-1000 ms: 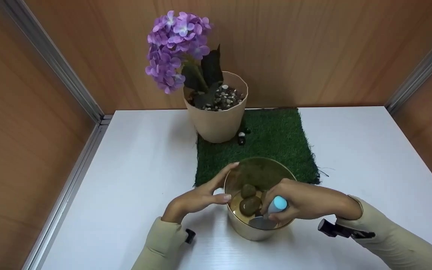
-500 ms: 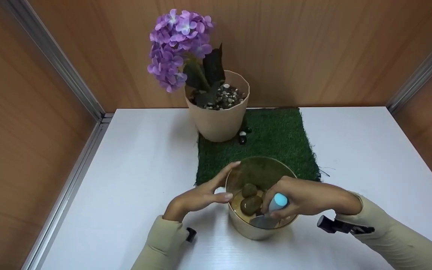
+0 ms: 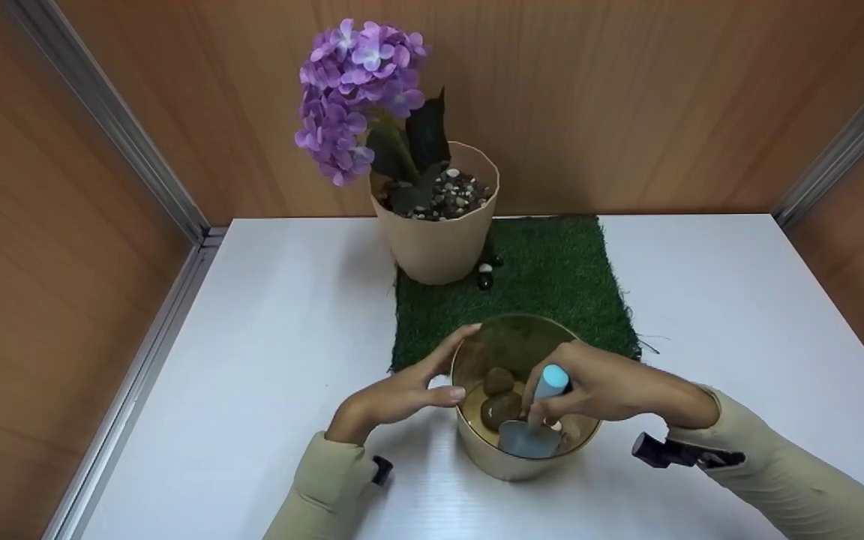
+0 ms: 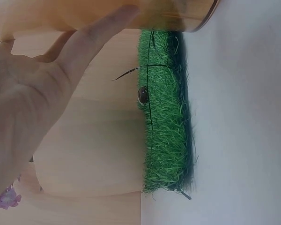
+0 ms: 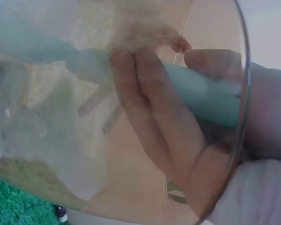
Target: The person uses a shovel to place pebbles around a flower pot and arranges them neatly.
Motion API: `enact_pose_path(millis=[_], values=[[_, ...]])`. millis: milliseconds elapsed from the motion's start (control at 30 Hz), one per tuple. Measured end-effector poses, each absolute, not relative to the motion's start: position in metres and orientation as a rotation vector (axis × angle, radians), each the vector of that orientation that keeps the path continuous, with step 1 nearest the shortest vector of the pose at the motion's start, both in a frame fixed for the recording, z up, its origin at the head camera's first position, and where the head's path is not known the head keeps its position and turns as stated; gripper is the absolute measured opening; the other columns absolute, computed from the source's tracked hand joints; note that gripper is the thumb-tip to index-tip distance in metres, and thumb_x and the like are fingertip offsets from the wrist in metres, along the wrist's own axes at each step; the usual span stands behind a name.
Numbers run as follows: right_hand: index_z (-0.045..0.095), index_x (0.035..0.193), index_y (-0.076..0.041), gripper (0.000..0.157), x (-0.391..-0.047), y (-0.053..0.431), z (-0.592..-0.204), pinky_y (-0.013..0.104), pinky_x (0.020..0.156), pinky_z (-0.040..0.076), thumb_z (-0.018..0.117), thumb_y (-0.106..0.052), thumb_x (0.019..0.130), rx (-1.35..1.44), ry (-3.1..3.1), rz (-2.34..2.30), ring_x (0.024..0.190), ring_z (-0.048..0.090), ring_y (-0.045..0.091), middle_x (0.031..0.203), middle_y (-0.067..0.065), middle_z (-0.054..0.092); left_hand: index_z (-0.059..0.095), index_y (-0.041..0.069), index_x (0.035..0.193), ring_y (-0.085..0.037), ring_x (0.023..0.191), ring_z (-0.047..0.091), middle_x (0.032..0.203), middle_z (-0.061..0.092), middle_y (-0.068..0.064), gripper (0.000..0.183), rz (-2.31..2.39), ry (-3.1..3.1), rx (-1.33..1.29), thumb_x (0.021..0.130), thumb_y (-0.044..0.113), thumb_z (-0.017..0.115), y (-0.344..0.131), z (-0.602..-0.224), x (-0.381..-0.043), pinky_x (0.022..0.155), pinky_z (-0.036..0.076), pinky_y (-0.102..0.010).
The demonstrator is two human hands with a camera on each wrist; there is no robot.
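Observation:
A see-through amber container point(image 3: 511, 466) stands on the white table, holding two rounded brown stones point(image 3: 502, 411). At its left side my left hand point(image 3: 394, 394) rests with fingers and thumb spread and fairly straight along the outer wall; in the left wrist view the thumb point(image 4: 105, 30) lies along the amber wall. My right hand point(image 3: 589, 382) reaches inside from the right and grips the pale blue handle point(image 3: 552, 381) of a small trowel. Its grey-blue blade point(image 3: 528, 439) points down near the front wall. Through the clear wall, the right wrist view shows curled fingers point(image 5: 154, 103) around the handle.
Behind the container lies a green artificial-grass mat point(image 3: 552, 270). A beige pot point(image 3: 436, 244) with purple flowers point(image 3: 353, 90) stands on its back left, with a few dark and white pebbles point(image 3: 485, 276) beside it. Wooden panels point(image 3: 627, 105) close off the back and sides.
My right hand has raised and tilted the trowel slightly, and more of its blade shows, turned toward the front. The left hand and container stay almost where they were.

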State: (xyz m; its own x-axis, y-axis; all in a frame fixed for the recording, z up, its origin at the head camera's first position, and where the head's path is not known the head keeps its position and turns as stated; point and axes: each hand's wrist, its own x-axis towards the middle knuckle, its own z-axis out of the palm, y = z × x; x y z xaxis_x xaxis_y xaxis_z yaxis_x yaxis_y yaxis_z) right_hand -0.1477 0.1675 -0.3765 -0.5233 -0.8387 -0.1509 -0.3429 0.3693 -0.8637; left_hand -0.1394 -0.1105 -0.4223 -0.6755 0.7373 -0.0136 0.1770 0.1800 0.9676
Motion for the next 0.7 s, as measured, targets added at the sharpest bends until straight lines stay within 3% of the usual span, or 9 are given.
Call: enact_pose_path(millis=[167,400,700], values=[[0.071,0.097,-0.017,0.012,-0.1487,0.1677,-0.3765,0.028,0.072,0.052,0.067,-0.016,0.087,-1.057,2.021,-1.03,0.084,0.065,0.014,0.091,0.001,0.069,0.009,0.033,0.149,-0.017,0.138,0.012,0.152,0.005,0.015,0.08,1.521,1.972,0.86,0.087,0.056,0.054,-0.1104,-0.4241,-0.1395,0.103,0.018,-0.057],[0.071,0.097,-0.014,0.012,-0.1502,0.1693,-0.3762,0.037,0.069,0.054,0.065,-0.01,0.087,-0.999,1.955,-1.131,0.08,0.067,0.027,0.092,0.009,0.068,0.009,0.034,0.149,-0.019,0.139,0.01,0.152,0.003,0.014,0.079,1.512,1.973,0.852,0.087,0.055,0.054,-0.1106,-0.4252,-0.1407,0.103,0.015,-0.061],[0.071,0.098,-0.014,0.012,-0.15,0.1679,-0.3749,0.032,0.071,0.053,0.064,-0.011,0.088,-1.016,1.989,-1.092,0.081,0.067,0.022,0.092,0.007,0.069,0.008,0.033,0.149,-0.021,0.138,0.012,0.153,0.003,0.012,0.08,1.514,1.978,0.867,0.087,0.056,0.052,-0.1104,-0.4231,-0.1397,0.102,0.016,-0.061]])
